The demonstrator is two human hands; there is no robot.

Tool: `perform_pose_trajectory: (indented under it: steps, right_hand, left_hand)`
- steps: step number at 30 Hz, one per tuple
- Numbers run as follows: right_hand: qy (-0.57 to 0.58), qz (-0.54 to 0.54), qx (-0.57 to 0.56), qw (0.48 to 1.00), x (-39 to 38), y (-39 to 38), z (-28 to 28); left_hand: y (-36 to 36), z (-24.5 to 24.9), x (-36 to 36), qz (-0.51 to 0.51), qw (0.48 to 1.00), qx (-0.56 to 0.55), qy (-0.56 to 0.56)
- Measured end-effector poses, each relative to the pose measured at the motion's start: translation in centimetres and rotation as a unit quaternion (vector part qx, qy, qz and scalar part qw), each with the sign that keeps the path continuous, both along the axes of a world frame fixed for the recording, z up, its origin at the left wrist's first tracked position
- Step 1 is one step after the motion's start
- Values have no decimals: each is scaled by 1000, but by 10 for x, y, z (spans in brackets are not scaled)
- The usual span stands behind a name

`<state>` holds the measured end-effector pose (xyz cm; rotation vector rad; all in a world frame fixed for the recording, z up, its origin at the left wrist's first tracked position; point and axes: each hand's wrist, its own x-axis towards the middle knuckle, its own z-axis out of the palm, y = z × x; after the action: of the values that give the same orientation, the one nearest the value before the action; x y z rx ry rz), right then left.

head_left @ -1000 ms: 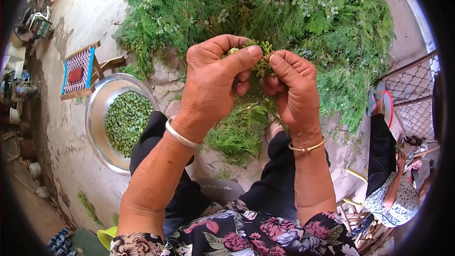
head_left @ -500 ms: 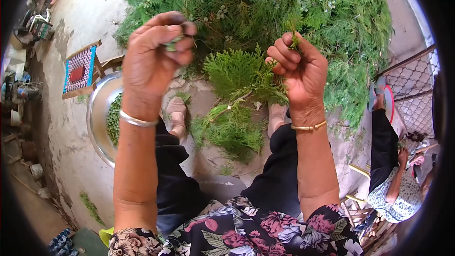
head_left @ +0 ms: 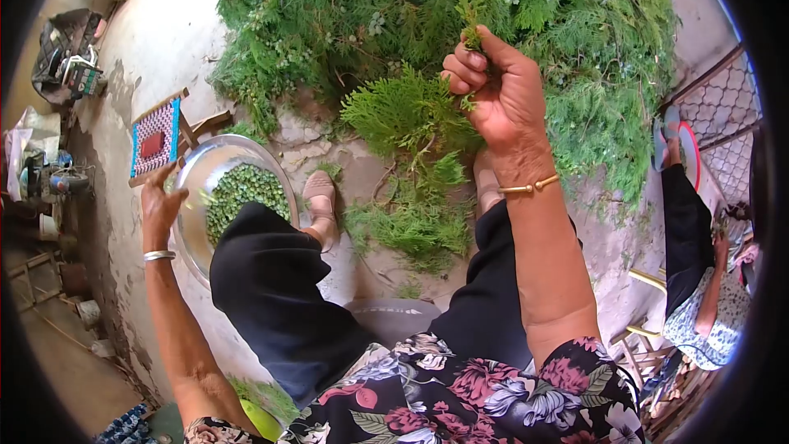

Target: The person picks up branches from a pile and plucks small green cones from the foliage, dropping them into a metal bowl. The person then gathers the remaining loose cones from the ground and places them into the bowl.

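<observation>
My left hand point(head_left: 162, 201) is at the left rim of a wide metal basin point(head_left: 215, 158), thumb and fingers apart. Nothing shows in its grasp. Many small green cones point(head_left: 245, 193) lie in the basin, partly hidden behind my knee. Raised in front of me, my right hand point(head_left: 503, 94) pinches a small evergreen sprig point(head_left: 470, 16), whose tip sticks up above the thumb and forefinger. Below and left of that hand, a larger cut evergreen branch point(head_left: 403, 111) lies between my feet.
A big heap of evergreen branches point(head_left: 411, 0) with pale cones spreads across the front. A small woven stool point(head_left: 156, 141) stands beyond the basin. Another person point(head_left: 707, 312) sits at the right by a mesh gate point(head_left: 723, 107). Scattered household items line the left wall.
My left hand has moved down and left, from in front of me to the basin, and its closed fingers have opened. The green bits it held are gone. My right hand shifted slightly up and left.
</observation>
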<state>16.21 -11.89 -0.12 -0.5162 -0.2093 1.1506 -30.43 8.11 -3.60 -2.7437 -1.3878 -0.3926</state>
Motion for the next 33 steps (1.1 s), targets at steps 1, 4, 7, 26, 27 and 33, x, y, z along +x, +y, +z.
perform_pose_trajectory:
  steps: [1,4,7,26,27,33]
  right_hand:
    - [6,1,3,1000,0,0,-1]
    - [11,-9,1,1000,-1,0,2]
    - [11,-10,-2,1000,0,0,1]
    - [52,13,46,998,-13,9,2]
    - [57,22,66,996,-13,9,1]
    - [-232,-120,-109,959,-7,8,20]
  left_hand:
    - [-8,-2,-2,60,996,-53,-50]
    - [-3,-21,-34,213,975,-52,-31]
    - [-15,-44,-52,259,965,-48,-11]
    - [-148,9,288,-107,787,-550,-260]
    - [-149,7,291,-136,815,-496,-268]
    - [-128,30,304,-115,649,-606,-446]
